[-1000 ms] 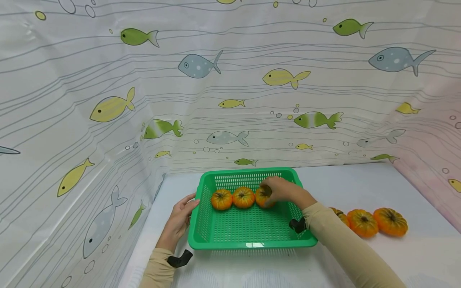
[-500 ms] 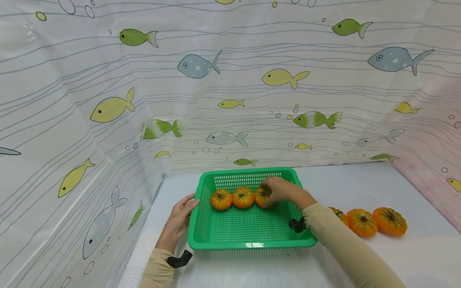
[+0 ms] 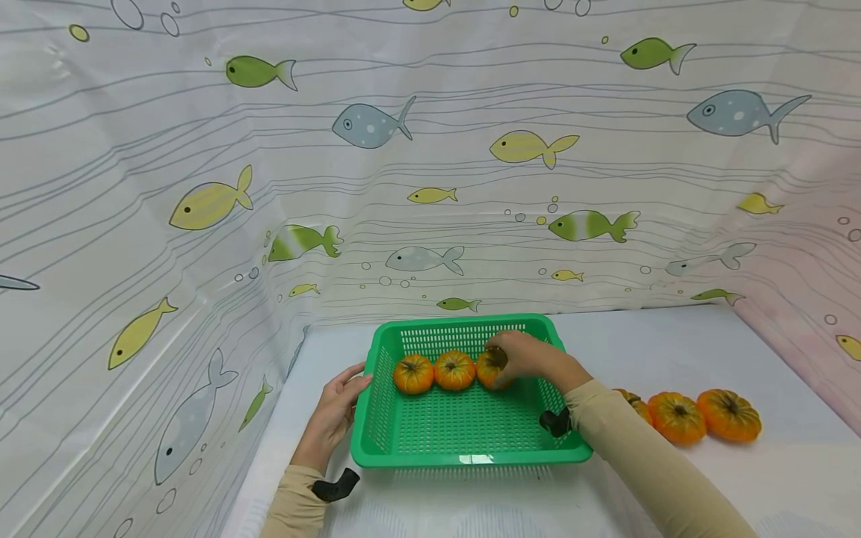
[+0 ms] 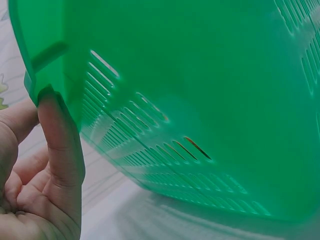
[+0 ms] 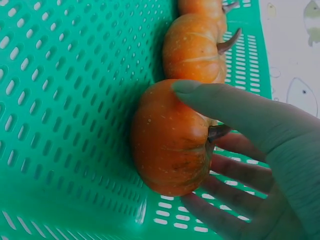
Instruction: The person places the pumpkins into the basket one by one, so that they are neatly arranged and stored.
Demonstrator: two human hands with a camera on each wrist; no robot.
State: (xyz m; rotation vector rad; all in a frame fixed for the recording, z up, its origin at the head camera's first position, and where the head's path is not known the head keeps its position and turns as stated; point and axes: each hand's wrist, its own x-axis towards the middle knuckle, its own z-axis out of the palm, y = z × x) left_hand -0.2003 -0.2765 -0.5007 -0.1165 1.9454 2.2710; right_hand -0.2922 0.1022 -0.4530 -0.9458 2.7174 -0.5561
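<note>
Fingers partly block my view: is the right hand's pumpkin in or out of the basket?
In: the right hand holds the pumpkin inside the green basket, in line with another pumpkin.

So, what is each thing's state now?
Green basket, upright, gripped at left rim.
Left hand, gripping that rim.
Left pumpkin inside, stem up, unheld.
Middle pumpkin inside, stem up, unheld.
Right pumpkin inside, held.
Right hand, holding that pumpkin.
Outside left pumpkin, partly hidden behind sleeve.
Outside middle pumpkin, on table, unheld.
Outside right pumpkin, on table, unheld.
</note>
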